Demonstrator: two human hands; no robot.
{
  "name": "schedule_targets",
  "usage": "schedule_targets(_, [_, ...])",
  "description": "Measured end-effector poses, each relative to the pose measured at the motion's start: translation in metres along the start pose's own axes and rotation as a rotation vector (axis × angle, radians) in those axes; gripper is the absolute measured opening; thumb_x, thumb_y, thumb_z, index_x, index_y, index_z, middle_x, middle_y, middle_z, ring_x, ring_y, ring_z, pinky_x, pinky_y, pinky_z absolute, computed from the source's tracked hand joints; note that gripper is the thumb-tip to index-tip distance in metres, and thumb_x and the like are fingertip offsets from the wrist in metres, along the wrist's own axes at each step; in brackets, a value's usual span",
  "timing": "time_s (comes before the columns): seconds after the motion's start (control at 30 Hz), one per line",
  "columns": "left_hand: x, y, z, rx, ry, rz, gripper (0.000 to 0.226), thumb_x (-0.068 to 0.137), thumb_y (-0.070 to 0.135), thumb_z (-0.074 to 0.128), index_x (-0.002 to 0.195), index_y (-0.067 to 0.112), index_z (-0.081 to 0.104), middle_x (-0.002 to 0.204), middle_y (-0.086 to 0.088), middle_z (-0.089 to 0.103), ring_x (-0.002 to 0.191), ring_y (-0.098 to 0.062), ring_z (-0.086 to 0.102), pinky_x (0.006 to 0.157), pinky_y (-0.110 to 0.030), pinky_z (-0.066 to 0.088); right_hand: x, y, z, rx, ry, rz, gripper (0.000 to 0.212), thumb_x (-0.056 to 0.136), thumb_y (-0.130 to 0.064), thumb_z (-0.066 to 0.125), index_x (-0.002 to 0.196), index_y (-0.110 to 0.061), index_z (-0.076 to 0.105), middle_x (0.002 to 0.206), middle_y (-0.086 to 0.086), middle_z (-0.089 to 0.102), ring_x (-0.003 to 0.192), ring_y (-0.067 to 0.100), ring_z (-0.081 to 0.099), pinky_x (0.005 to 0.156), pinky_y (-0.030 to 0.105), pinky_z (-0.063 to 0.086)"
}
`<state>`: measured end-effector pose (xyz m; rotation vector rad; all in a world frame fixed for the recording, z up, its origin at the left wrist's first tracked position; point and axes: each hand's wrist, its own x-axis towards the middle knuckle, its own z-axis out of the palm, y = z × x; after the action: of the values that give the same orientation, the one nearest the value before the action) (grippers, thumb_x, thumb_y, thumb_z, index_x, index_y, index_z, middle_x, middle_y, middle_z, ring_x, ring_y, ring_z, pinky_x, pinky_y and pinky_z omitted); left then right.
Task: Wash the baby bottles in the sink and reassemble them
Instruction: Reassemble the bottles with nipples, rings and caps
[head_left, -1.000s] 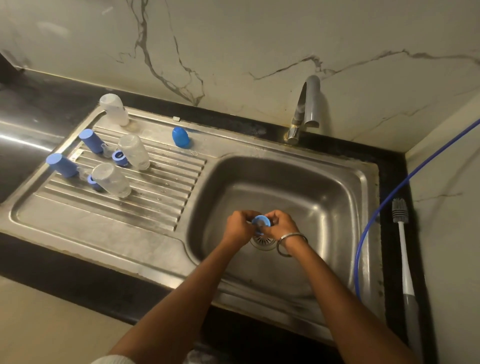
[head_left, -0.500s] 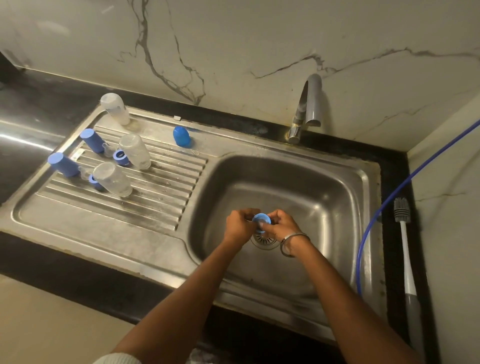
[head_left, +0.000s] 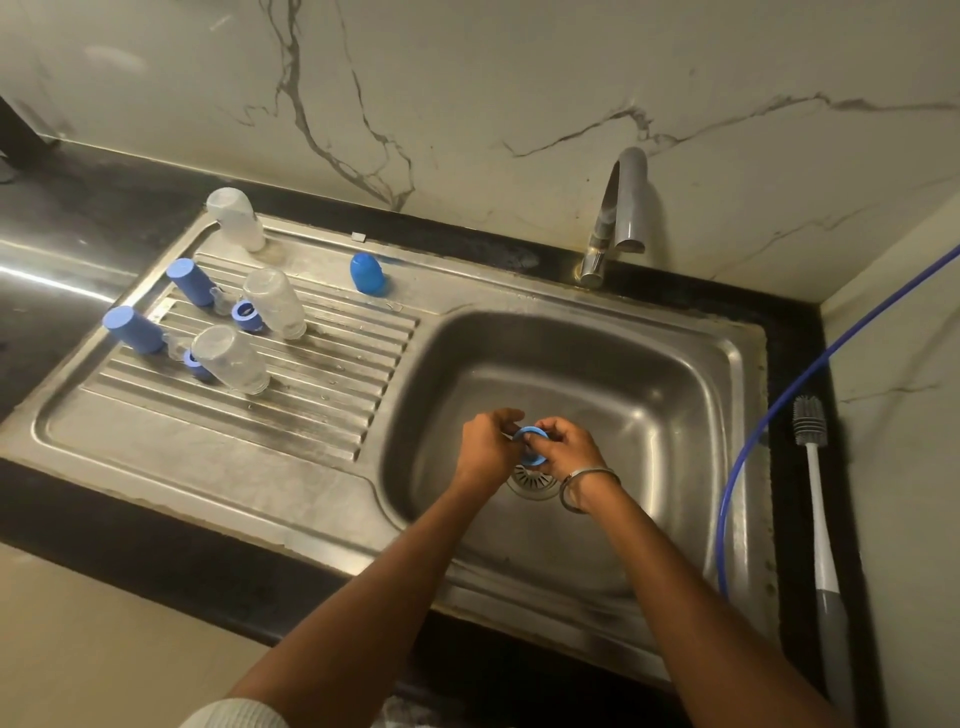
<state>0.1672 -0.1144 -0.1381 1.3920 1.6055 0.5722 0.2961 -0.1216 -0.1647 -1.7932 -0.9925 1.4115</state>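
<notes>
Two hands (head_left: 530, 447) clasp one blue ring (head_left: 531, 444); three clear bottles (head_left: 274, 303) drain.

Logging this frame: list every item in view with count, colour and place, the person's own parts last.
Bottle bodies: three, clear or whitish, upside down on the drainboard.
Tall caps: two, blue, drainboard left.
Collar rings: two, blue, beside the bottles.
Dome cap: one, blue, drainboard rear.
Held ring: one, blue, above the drain.
Sink: one, steel, centre.
Tap: one, grey, behind the basin.
Hose: one, blue, right rim.
Bottle brush: one, white and grey, right counter.
Bangle: one, silver, right wrist.
Left hand, right hand: both pinching the ring.
</notes>
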Motion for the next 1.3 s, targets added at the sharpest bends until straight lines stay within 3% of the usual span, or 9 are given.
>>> schedule_targets(0.17, [-0.001,0.0,0.0,-0.066,0.001,0.018,0.024,0.075,-0.001,0.072,0.092,0.015,0.076,0.078,0.001,0.072,0.063,0.003,0.066,0.068,-0.021,0.058,-0.001,0.002,0.004,0.0,0.051,-0.042,0.009,0.086,-0.015,0.067,0.086,-0.024,0.065,0.09,0.001,0.068,0.08,0.015,0.063,0.056,0.016,0.046])
schedule_targets(0.3, [-0.004,0.0,0.0,-0.109,0.001,0.012,0.032,0.075,-0.005,0.071,0.076,0.026,0.073,0.07,0.006,0.07,0.062,0.005,0.066,0.064,-0.016,0.056,-0.003,0.005,0.006,-0.014,0.076,-0.061,0.006,0.086,-0.016,0.067,0.089,-0.021,0.066,0.092,0.002,0.068,0.082,0.017,0.063,0.06,0.018,0.046])
schedule_targets(0.4, [-0.006,0.0,0.004,-0.114,-0.013,0.031,0.028,0.077,-0.002,0.073,0.078,0.026,0.073,0.07,0.007,0.069,0.062,0.005,0.066,0.065,-0.018,0.057,-0.002,0.007,0.009,-0.047,0.123,-0.082,0.014,0.087,-0.008,0.063,0.084,-0.022,0.062,0.088,0.002,0.064,0.08,0.018,0.059,0.06,0.019,0.044])
schedule_targets(0.5, [-0.01,0.004,0.012,-0.127,0.007,0.024,0.018,0.078,0.001,0.075,0.082,0.019,0.073,0.07,0.009,0.068,0.059,0.006,0.065,0.057,-0.012,0.053,-0.003,0.01,0.011,-0.009,0.207,-0.08,0.024,0.086,0.0,0.057,0.075,-0.021,0.055,0.082,0.003,0.059,0.076,0.02,0.054,0.061,0.024,0.047])
schedule_targets(0.6, [-0.005,0.003,0.011,-0.183,0.045,-0.016,0.017,0.076,-0.002,0.074,0.081,0.014,0.073,0.07,0.006,0.068,0.058,0.007,0.064,0.056,-0.01,0.052,-0.004,0.01,0.008,0.008,0.145,-0.129,0.019,0.085,0.001,0.06,0.084,-0.018,0.059,0.089,0.005,0.063,0.082,0.02,0.059,0.073,0.03,0.052])
schedule_targets(0.73, [-0.002,-0.006,0.006,-0.222,0.057,-0.015,0.024,0.074,-0.004,0.074,0.078,0.019,0.07,0.07,0.01,0.068,0.059,0.005,0.065,0.055,-0.009,0.05,-0.005,0.006,0.002,0.007,0.074,-0.169,0.016,0.086,-0.008,0.065,0.091,-0.022,0.062,0.096,0.001,0.066,0.087,0.016,0.064,0.07,0.026,0.055])
schedule_targets(0.97, [0.007,-0.016,-0.006,-0.37,0.017,-0.021,0.022,0.075,-0.001,0.078,0.094,0.01,0.073,0.09,-0.007,0.074,0.083,-0.017,0.072,0.077,-0.029,0.059,-0.007,0.004,0.003,0.141,0.09,-0.177,0.02,0.084,-0.005,0.069,0.091,-0.022,0.06,0.096,-0.006,0.061,0.09,0.019,0.066,0.074,0.032,0.06])
schedule_targets(1.07, [0.006,-0.016,-0.009,-0.375,-0.037,0.029,0.024,0.076,0.001,0.077,0.095,0.015,0.072,0.092,-0.006,0.074,0.08,-0.007,0.071,0.071,-0.019,0.057,-0.007,0.003,0.005,0.128,0.115,-0.176,0.019,0.082,-0.011,0.072,0.091,-0.021,0.059,0.095,-0.004,0.061,0.089,0.022,0.067,0.075,0.037,0.06])
schedule_targets(1.3, [-0.001,-0.018,-0.01,-0.367,-0.005,0.105,0.028,0.08,0.002,0.074,0.106,0.011,0.071,0.096,-0.003,0.071,0.085,-0.002,0.069,0.074,-0.017,0.055,-0.01,-0.004,0.007,0.174,0.089,-0.231,0.026,0.079,-0.011,0.076,0.088,-0.027,0.057,0.098,-0.001,0.058,0.085,0.018,0.068,0.064,0.025,0.058])
